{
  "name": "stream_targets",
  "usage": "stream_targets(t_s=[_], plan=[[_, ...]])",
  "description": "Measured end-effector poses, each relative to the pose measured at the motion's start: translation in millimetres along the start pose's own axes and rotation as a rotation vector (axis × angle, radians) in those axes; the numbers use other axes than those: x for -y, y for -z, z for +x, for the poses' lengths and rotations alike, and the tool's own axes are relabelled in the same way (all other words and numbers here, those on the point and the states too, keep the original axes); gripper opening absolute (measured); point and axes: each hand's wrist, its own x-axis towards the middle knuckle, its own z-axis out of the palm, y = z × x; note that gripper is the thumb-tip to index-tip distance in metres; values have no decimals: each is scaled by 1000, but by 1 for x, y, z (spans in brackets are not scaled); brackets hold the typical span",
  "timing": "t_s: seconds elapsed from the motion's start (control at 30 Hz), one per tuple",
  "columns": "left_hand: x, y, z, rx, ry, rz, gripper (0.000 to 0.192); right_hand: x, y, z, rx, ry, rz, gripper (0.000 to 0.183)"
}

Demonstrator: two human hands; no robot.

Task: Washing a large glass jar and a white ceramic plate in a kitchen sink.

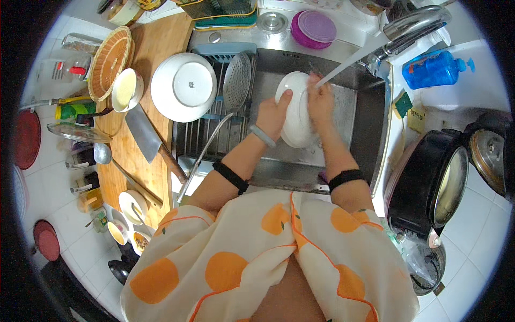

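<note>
A white ceramic plate (295, 129) is tilted on edge above the steel sink (342, 116). My left hand (274, 114) grips its left side, with the thumb on the outer face. My right hand (321, 100) is at the plate's right side; its fingers are blurred, and whether they grip or rub cannot be made out. Water runs in a stream from the chrome faucet (418, 20) down to the right hand's fingers. Left of the hands, a large white plate (161, 88) lies upside down by a grey dish rack (205, 139), near a perforated skimmer (237, 80).
A cleaver (143, 133) lies on the wooden board (161, 38), its handle towards the sink. The skimmer's long handle (201, 161) juts towards me. A ladle (103, 153) and small bowls are farther left. Blue soap bottle (430, 70), sponge (402, 104) and black cooker (418, 185) stand right.
</note>
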Motion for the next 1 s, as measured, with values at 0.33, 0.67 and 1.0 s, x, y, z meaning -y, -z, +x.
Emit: stream_targets(t_s=[0.33, 0.67, 1.0], plan=[[19, 11, 34, 65, 232, -434, 59, -90, 68, -41, 182, -915, 225, 76], [64, -24, 51, 198, 472, -84, 85, 19, 92, -35, 182, -686, 709, 38], [-20, 28, 13, 413, 534, -841, 51, 43, 88, -51, 1020, 95, -252, 51]])
